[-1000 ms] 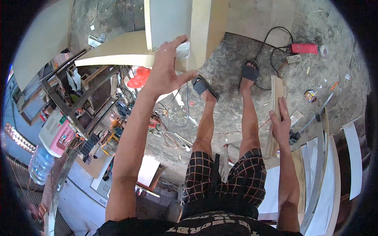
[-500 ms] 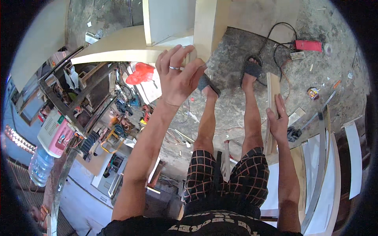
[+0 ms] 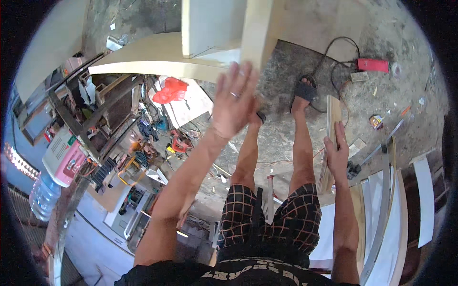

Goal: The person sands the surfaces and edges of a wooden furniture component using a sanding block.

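A pale wooden cabinet piece (image 3: 260,33) with an upright divider and a long flat board (image 3: 143,50) stands ahead of me. My left hand (image 3: 234,102), a ring on one finger, is at its near edge; the fingers are stretched out, slightly blurred, and hold nothing I can see. Whether they touch the edge I cannot tell. Low on the right, my right hand (image 3: 338,155) grips a narrow stack of wooden strips (image 3: 333,112) that stands beside my right leg, thumb on one side and fingers along the other.
On the left are a cluttered wooden frame (image 3: 112,102), a red plastic bag (image 3: 170,90) on a white board and a pink-and-white water dispenser (image 3: 64,159). A red box (image 3: 373,65) with a black cable lies far right. White panels (image 3: 374,200) lean at the near right.
My left hand has moved right and slightly nearer, its curled fingers now straightened. The right hand still holds the strips, which sit a little lower in view.
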`<state>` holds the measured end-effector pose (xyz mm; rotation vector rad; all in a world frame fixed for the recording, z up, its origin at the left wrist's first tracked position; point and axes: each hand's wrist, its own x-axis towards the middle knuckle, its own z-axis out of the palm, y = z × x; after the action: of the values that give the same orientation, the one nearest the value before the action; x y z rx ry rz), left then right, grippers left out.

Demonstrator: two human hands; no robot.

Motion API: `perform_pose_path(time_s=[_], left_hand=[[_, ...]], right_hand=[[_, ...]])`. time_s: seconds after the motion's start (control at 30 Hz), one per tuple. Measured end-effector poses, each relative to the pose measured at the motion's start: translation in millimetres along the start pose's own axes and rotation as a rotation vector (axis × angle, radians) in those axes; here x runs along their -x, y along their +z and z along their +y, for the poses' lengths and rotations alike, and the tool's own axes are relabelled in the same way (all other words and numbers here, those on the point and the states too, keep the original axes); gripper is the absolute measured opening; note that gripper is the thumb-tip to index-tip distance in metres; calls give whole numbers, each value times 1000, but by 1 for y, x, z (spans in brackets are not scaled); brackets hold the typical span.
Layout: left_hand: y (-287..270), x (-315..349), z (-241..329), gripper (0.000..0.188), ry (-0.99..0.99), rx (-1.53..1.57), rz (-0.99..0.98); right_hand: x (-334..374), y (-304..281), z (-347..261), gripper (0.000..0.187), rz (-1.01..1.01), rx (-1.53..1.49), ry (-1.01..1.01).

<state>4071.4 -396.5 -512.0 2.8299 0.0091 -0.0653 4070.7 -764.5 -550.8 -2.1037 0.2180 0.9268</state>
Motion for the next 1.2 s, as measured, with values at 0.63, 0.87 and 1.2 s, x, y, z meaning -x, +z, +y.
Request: perform_pose_path(time_s=[0.63,0.87,1.2], left_hand=[[-18,8,19,92,-193,107,-232],[-78,31,-174,98,-463,-54,-66],[-58,11,-97,100,-192,132,-316]], right_hand=[[-23,-9,-62,66,-90,-11,-116],[-19,-30,-64,66,-121,-9,-100],[6,-39,-188,74,-55,198,-403]])
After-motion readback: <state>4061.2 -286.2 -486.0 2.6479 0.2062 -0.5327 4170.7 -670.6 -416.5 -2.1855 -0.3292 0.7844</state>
